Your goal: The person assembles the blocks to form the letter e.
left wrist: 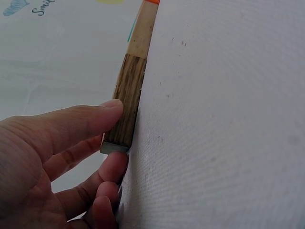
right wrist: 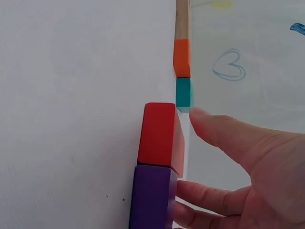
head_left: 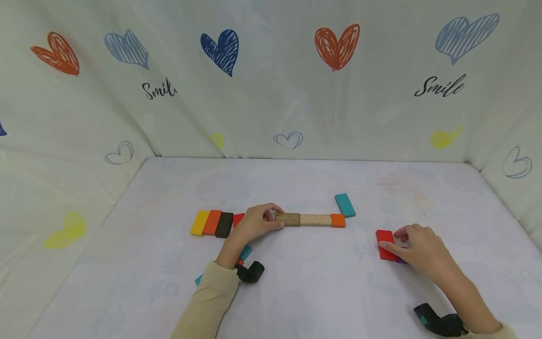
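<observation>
My left hand pinches the end of a dark brown wooden block between thumb and fingers. That block meets a pale wooden block, and an orange block sits at the row's right end. A teal block lies slanted beside the orange one. On the right, my right hand is at a red block and a purple block, which stand side by side. Its thumb is apart from the red block in the right wrist view, and its fingers reach behind the purple one.
Left of my left hand are yellow, orange-red, black and red blocks in a row. Teal pieces show partly under the left forearm. A white cloth wall with hearts stands behind the table.
</observation>
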A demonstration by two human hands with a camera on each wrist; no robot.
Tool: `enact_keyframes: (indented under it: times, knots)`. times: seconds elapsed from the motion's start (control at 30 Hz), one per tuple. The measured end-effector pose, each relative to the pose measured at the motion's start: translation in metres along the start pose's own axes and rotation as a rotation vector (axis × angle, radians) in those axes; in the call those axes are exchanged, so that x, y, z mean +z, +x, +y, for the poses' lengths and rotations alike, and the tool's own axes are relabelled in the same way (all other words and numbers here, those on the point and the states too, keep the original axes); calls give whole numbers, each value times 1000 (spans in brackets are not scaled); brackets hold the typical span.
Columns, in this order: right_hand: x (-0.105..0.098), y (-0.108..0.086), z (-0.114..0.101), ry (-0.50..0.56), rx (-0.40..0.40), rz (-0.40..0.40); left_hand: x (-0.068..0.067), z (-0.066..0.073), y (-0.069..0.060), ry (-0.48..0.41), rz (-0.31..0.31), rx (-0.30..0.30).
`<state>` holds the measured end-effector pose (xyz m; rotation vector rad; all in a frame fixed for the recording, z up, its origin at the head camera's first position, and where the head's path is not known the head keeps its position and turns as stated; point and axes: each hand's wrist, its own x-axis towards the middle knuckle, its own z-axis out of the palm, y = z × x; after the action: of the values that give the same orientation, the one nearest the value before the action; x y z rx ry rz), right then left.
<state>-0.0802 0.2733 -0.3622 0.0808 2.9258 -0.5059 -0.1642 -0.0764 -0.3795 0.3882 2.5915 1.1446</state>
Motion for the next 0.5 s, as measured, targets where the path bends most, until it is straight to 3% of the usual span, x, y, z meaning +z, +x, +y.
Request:
enact_keyframes:
  times: [0.23,0.5]
  knots:
    - [4,0,-4,-46,26,-6,0,1,0,-2,-15,7]
    - [4,5,-7,-5,42,-53,-1,0,0,-1,-16,-3]
